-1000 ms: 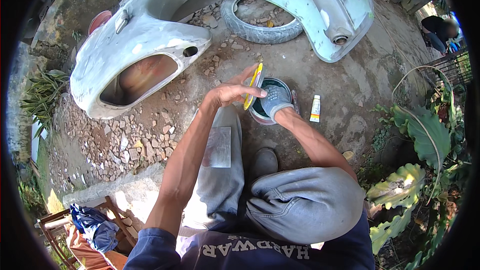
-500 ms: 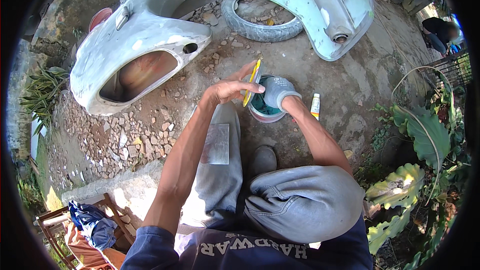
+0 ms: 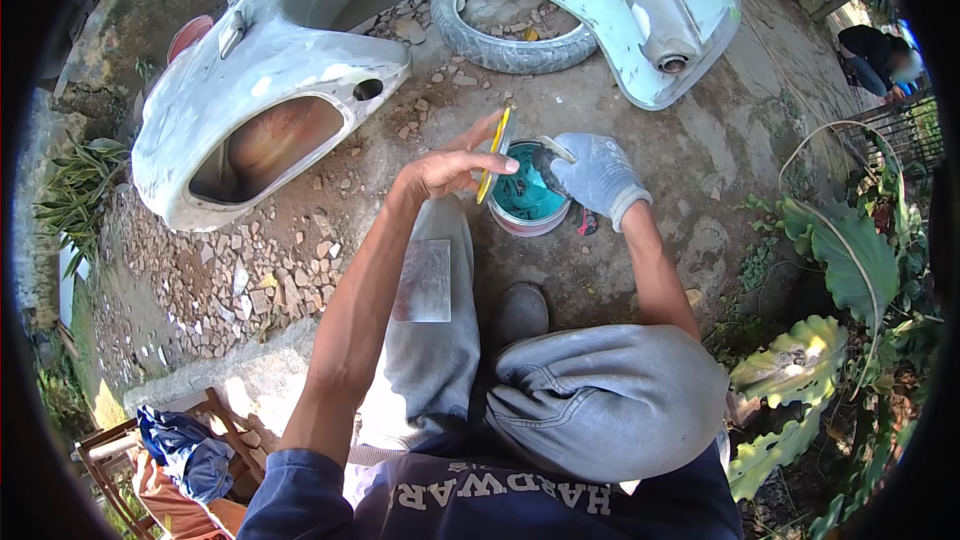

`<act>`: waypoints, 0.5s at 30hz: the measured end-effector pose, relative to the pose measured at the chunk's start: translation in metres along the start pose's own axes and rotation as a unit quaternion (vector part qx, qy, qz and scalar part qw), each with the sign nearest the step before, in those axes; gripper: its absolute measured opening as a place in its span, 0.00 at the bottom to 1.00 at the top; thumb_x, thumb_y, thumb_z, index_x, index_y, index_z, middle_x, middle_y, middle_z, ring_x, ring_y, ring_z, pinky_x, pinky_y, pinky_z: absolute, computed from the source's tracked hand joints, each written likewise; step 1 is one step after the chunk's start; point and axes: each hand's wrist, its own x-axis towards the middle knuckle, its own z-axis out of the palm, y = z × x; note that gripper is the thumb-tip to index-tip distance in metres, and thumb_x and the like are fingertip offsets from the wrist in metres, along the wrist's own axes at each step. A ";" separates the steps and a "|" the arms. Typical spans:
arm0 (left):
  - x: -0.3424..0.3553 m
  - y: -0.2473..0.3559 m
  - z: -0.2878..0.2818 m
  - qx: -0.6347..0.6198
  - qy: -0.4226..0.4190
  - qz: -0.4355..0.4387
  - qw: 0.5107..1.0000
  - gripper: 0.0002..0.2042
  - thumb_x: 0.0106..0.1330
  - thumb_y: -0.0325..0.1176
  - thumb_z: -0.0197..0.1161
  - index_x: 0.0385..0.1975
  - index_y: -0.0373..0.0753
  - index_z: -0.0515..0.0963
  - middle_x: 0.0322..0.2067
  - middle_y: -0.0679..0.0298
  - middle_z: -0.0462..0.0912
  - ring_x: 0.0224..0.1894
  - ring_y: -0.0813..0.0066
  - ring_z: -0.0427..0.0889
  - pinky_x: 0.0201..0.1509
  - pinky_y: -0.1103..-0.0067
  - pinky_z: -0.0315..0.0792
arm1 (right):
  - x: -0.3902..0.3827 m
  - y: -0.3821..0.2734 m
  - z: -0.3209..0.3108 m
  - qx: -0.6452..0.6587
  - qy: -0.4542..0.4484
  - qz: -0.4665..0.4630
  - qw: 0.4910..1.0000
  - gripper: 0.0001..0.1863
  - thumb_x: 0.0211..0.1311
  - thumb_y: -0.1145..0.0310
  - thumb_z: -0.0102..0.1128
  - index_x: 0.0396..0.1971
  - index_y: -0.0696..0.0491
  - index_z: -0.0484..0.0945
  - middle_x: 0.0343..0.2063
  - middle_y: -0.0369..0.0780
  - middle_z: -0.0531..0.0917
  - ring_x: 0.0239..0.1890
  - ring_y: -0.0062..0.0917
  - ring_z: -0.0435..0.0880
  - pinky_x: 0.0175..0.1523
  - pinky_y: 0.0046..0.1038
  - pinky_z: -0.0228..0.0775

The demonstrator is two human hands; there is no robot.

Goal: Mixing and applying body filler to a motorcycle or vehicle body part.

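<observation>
Dirt yard; left hand pinches yellow lid beside can; gloved right hand grips spatula above it.

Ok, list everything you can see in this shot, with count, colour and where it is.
scooter body: one, pale grey-green, lying on the ground at the top
tyre: one, grey, under the body's arch
can: one, open, teal paste inside, on the ground between the hands
yellow spreader: one, held on edge by the left hand
blade: one, pale, in the right hand over the can
metal plate: one, grey, on the left thigh
shoe: one, grey, below the can
rubble: many pieces, pinkish, left of the leg
leafy plants: several, green, right edge
other person: one, dark clothes, far top right
left hand: bare
right hand: grey glove
</observation>
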 end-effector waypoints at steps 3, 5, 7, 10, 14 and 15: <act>0.006 -0.005 0.000 -0.011 -0.006 0.014 1.000 0.65 0.50 0.49 0.81 0.83 0.48 0.38 0.80 0.45 0.39 0.81 0.40 0.45 0.76 0.40 0.52 | 0.023 -0.007 0.029 -0.067 -0.060 0.020 0.996 0.13 0.63 0.63 0.58 0.39 0.52 0.87 0.40 0.52 0.88 0.45 0.51 0.87 0.51 0.48 0.79; 0.013 -0.011 -0.002 -0.018 -0.014 0.024 0.999 0.65 0.51 0.49 0.81 0.83 0.48 0.37 0.80 0.44 0.39 0.81 0.40 0.45 0.76 0.40 0.51 | 0.029 -0.008 0.048 -0.102 -0.112 0.037 0.988 0.14 0.64 0.63 0.58 0.41 0.52 0.88 0.41 0.51 0.89 0.46 0.51 0.87 0.52 0.48 0.80; 0.008 -0.024 -0.016 -0.043 -0.011 0.033 0.998 0.65 0.51 0.48 0.80 0.83 0.49 0.37 0.81 0.44 0.37 0.81 0.41 0.44 0.77 0.39 0.49 | 0.037 -0.014 0.076 -0.137 -0.127 0.007 0.982 0.14 0.68 0.62 0.57 0.43 0.53 0.88 0.44 0.49 0.89 0.47 0.48 0.88 0.53 0.46 0.79; 0.010 -0.026 -0.017 -0.040 -0.011 0.032 0.999 0.65 0.51 0.48 0.80 0.83 0.49 0.37 0.81 0.44 0.36 0.81 0.41 0.45 0.77 0.40 0.49 | 0.037 -0.009 0.098 0.015 -0.090 -0.011 0.996 0.15 0.72 0.63 0.53 0.45 0.53 0.88 0.48 0.48 0.89 0.49 0.44 0.87 0.55 0.43 0.78; 0.015 -0.029 -0.020 -0.041 -0.017 0.039 0.998 0.64 0.52 0.47 0.80 0.83 0.49 0.36 0.81 0.43 0.35 0.81 0.40 0.45 0.77 0.40 0.50 | 0.041 0.004 0.110 0.021 -0.114 0.009 0.993 0.16 0.74 0.64 0.51 0.45 0.53 0.87 0.49 0.47 0.88 0.49 0.38 0.86 0.56 0.39 0.76; 0.018 -0.030 -0.021 -0.048 -0.023 0.046 0.997 0.64 0.52 0.46 0.80 0.83 0.49 0.36 0.81 0.43 0.35 0.81 0.40 0.46 0.76 0.40 0.51 | 0.046 0.013 0.118 0.021 -0.112 0.010 0.993 0.16 0.74 0.64 0.51 0.45 0.53 0.87 0.49 0.47 0.88 0.49 0.38 0.86 0.56 0.39 0.76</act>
